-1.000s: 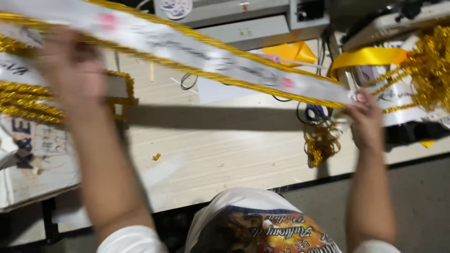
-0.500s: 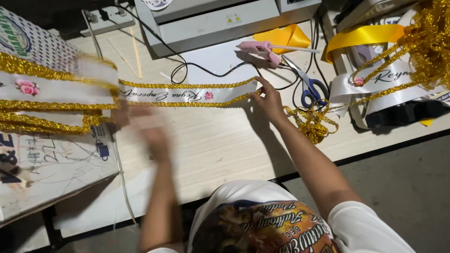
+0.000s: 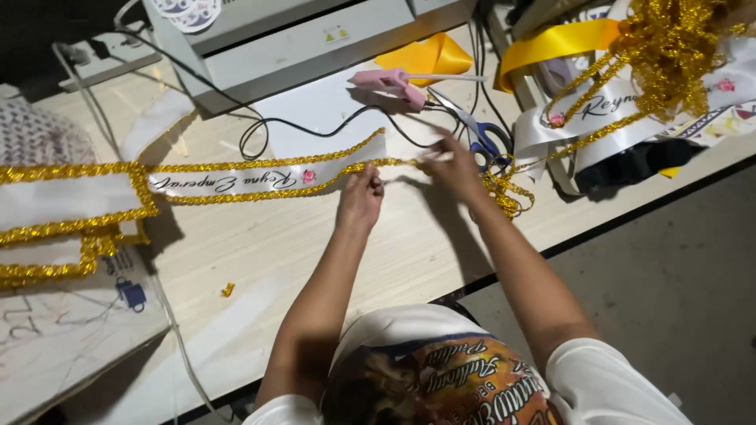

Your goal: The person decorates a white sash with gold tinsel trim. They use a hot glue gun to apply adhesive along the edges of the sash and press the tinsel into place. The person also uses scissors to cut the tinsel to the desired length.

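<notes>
- Pinching the gold braid trim [image 3: 394,164], the left hand [image 3: 361,198] pins it along the white sash [image 3: 260,179] edge.
- The right hand [image 3: 453,167] grips the trim further along, seemingly keeping it taut.
- Scissors [image 3: 482,135] and a pink glue gun [image 3: 390,85] lie beyond, within reach.
</notes>
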